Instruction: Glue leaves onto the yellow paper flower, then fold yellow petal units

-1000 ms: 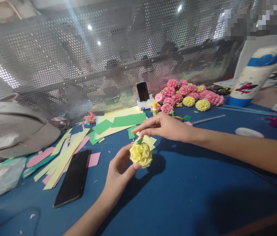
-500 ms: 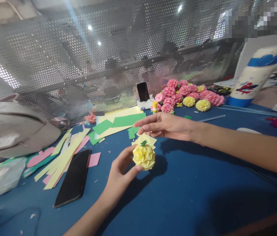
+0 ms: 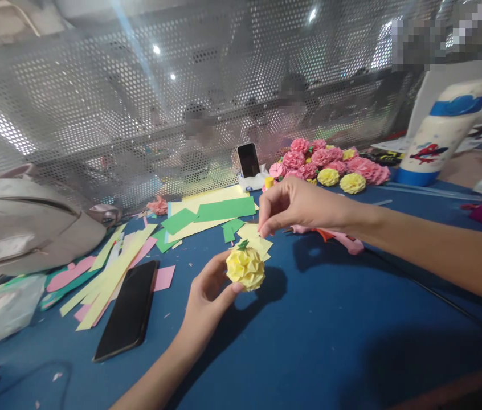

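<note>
My left hand (image 3: 207,296) is curled narrow around a round, many-petalled yellow paper flower ball (image 3: 246,270), thumb beneath and fingers on its far side, holding it above the blue tabletop (image 3: 288,353) with its small green paper tip (image 3: 243,245) pointing up. My right hand (image 3: 296,205) hangs just beyond and to the right of the ball, apart from it, thumb and forefinger in a narrow pinch; from here I can't tell whether anything thin sits between them. Below its wrist I make out a pink tool with an orange part (image 3: 343,239), half hidden by the arm. Just behind the ball lie pale yellow paper pieces (image 3: 260,245), and farther back green paper rectangles (image 3: 226,209). To the left I have a flat black phone (image 3: 125,313) beside long pale yellow paper strips (image 3: 113,279), with a light grey bag (image 3: 31,222) beyond. At the back right, pink paper flowers (image 3: 296,159) are heaped near a cream-and-blue bottle (image 3: 441,134), in front of a perforated metal screen (image 3: 96,85).
</note>
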Motion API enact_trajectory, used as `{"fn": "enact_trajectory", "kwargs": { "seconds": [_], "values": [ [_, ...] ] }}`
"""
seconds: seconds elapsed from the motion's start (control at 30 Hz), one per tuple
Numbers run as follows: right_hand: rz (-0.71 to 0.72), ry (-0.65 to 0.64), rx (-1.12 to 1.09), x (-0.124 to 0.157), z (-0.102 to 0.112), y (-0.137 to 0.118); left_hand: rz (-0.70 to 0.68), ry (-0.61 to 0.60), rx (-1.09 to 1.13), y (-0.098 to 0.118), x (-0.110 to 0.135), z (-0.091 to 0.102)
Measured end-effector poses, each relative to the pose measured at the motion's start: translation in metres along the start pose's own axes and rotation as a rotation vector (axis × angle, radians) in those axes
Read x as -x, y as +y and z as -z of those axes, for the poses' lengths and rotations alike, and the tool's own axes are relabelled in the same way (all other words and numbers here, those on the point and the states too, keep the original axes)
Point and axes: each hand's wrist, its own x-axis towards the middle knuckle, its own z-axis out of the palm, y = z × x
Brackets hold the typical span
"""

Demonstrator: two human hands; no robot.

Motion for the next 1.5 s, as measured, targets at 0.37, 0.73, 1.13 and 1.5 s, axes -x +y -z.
{"fn": "enact_trajectory", "kwargs": {
  "seconds": [0.37,0.73,1.13,1.5],
  "values": [
    [-0.024,-0.064,0.169,0.000,0.009,-0.005,-0.010,0.004,0.017,-0.004,0.000,0.002],
    [-0.043,-0.013,0.166,0.000,0.011,0.004,-0.006,-0.002,0.019,-0.003,0.000,0.001],
    [-0.042,-0.079,0.256,-0.001,0.015,-0.002,-0.009,0.000,0.023,-0.002,0.000,0.000],
    [0.006,-0.052,0.159,0.000,0.014,0.002,-0.005,0.007,0.019,0.000,-0.001,-0.001]
  ]
}}
